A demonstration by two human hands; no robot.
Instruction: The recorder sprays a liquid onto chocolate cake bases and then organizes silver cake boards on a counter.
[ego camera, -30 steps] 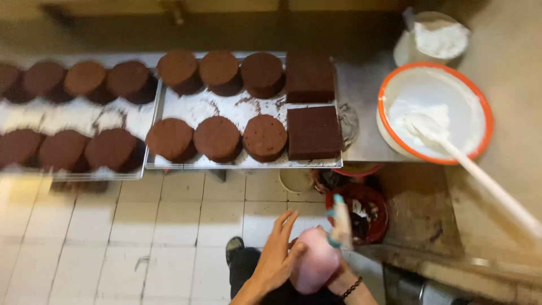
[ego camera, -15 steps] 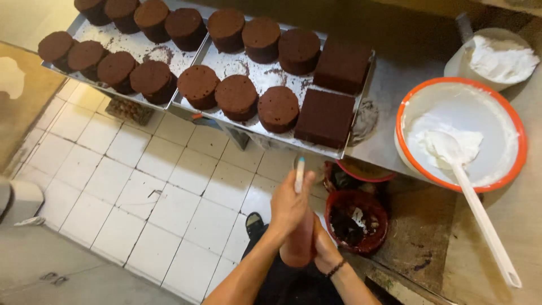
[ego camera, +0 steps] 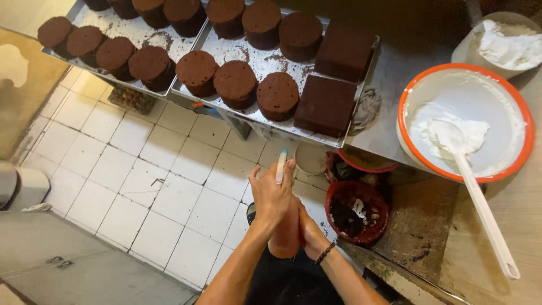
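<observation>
Both hands (ego camera: pixel 285 212) clasp bottle (ego camera: pixel 280 167), seemingly.

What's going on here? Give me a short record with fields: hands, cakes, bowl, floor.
hands: left hand and right hand clasp a pink piping bag; its white nozzle points up
cakes: round chocolate cakes and square chocolate cakes on metal trays
bowl: orange-rimmed bowl of white cream with a white spatula
floor: white tiles, red bucket

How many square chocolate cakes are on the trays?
2. Both sit at the right end of the right-hand tray: the near square cake by the front edge, and the far square cake behind it. More could lie out of view.
</observation>
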